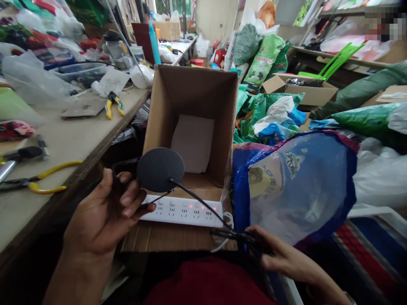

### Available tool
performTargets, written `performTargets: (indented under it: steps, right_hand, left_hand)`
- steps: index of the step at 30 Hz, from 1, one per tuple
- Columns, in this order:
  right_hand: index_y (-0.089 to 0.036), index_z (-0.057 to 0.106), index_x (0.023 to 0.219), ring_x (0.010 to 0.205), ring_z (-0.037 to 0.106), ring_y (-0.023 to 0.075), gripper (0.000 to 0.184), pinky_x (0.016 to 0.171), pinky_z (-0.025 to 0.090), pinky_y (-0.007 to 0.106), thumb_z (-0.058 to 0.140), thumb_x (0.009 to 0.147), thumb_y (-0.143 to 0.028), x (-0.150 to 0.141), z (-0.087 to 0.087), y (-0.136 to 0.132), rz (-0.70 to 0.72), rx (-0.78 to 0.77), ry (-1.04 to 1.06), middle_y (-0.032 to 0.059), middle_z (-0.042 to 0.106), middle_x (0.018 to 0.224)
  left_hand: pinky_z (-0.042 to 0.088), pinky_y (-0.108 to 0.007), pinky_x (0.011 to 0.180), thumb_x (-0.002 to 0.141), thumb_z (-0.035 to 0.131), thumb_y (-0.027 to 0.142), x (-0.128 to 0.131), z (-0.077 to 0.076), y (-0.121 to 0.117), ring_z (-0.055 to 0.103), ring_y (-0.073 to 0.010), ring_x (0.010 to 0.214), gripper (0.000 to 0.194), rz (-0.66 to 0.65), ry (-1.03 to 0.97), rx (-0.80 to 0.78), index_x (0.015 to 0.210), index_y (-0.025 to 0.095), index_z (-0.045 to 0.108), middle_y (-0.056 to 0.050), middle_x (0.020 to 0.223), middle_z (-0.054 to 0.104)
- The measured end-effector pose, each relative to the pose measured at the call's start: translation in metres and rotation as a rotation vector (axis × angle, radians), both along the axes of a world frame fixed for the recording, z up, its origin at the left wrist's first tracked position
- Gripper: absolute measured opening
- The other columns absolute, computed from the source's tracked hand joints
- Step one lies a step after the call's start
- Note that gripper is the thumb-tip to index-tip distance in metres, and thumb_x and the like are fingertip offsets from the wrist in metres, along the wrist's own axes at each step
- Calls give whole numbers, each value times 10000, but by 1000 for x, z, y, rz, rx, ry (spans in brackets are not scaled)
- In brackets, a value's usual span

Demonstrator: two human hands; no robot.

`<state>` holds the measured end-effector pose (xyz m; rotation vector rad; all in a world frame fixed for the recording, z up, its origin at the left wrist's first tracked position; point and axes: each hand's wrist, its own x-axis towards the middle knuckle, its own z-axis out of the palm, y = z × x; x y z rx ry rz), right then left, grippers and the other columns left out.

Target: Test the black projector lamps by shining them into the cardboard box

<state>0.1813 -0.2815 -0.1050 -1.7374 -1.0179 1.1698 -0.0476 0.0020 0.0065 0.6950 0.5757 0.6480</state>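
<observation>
My left hand (103, 216) grips a dark strap or cord at the edge of a round dark grey disc (160, 169), which is held upright above a white power strip (182, 211). A black cable (199, 199) runs from the disc's middle down to my right hand (282, 252). That hand pinches a bundle of black cables (237, 235) at the lower right. Small red lights glow on the power strip, which lies on flattened cardboard (165, 239) in front of an open cardboard box (193, 84).
A wooden workbench (54, 152) at left holds yellow-handled pliers (113, 105), yellow-handled cutters (34, 182) and assorted clutter. A large blue woven bag (295, 186) stands at right, with green sacks (265, 63) and another cardboard box (300, 90) behind.
</observation>
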Motion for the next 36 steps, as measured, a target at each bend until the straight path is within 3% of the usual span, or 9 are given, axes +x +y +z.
performTargets:
  steps: [2, 4, 6, 9, 12, 17, 22, 29, 36]
  right_hand:
    - [-190, 693, 900, 831, 619, 258, 358, 706, 525, 328, 758, 642, -430, 2, -4, 5, 5, 28, -104, 72, 674, 907]
    - [-183, 695, 753, 797, 615, 246, 228, 667, 512, 322, 675, 730, -409, 3, -8, 12, -115, 98, -307, 99, 662, 908]
    - [-190, 684, 730, 714, 602, 210, 219, 613, 495, 303, 603, 790, -384, 3, -8, 21, -274, 183, -448, 100, 655, 846]
    - [-201, 657, 741, 541, 545, 156, 205, 511, 467, 263, 590, 796, -387, -5, -1, 39, -427, 256, -414, 30, 603, 613]
    - [-194, 634, 715, 527, 564, 153, 188, 506, 482, 257, 579, 789, -357, -15, 0, 65, -449, 303, -293, 18, 618, 593]
    - [-171, 646, 812, 702, 663, 185, 144, 624, 533, 285, 509, 776, -200, -23, -30, 99, -331, 407, -293, 61, 704, 756]
    - [-170, 653, 859, 741, 674, 185, 185, 662, 528, 299, 489, 779, -142, -22, -52, 106, -200, 418, -352, 71, 707, 799]
    - [-191, 648, 881, 844, 647, 184, 157, 775, 511, 326, 494, 870, -164, -21, -50, 108, 20, 445, -413, 71, 694, 908]
    - [-173, 615, 900, 784, 623, 169, 188, 729, 497, 300, 441, 901, -102, -13, -41, 111, 201, 374, -559, 68, 667, 849]
  left_hand:
    - [570, -362, 511, 966, 13, 325, -5, 0, 3, 437, -88, 318, 625, -4, -15, 19, 683, 173, 548, 25, 426, 495]
    - [569, -361, 517, 964, -5, 343, -9, 0, 5, 439, -85, 313, 645, -21, -42, 25, 704, 173, 560, 26, 421, 504]
    - [566, -346, 519, 964, -20, 349, -12, 0, 7, 444, -77, 310, 665, -24, -64, 17, 727, 171, 575, 28, 418, 511]
    - [542, -290, 498, 975, 9, 351, -13, -3, 8, 436, -59, 308, 635, 1, -106, -10, 726, 173, 565, 44, 411, 503]
    - [517, -274, 509, 988, 100, 359, -12, -14, 8, 442, -57, 328, 540, 0, -152, -54, 767, 180, 558, 62, 432, 497]
    - [515, -318, 522, 983, 163, 388, -8, -35, 4, 456, -77, 335, 507, -96, -166, -169, 736, 168, 547, 43, 452, 510]
    - [524, -332, 507, 978, 125, 405, -3, -42, 5, 461, -86, 313, 577, -100, -167, -210, 661, 158, 539, 25, 431, 504]
    - [521, -337, 503, 974, 112, 420, 1, -55, 7, 475, -93, 311, 599, -102, -189, -220, 653, 156, 544, 18, 427, 520]
    - [526, -349, 474, 974, 95, 415, 4, -59, 8, 469, -99, 282, 632, -85, -158, -239, 608, 154, 539, 18, 386, 505]
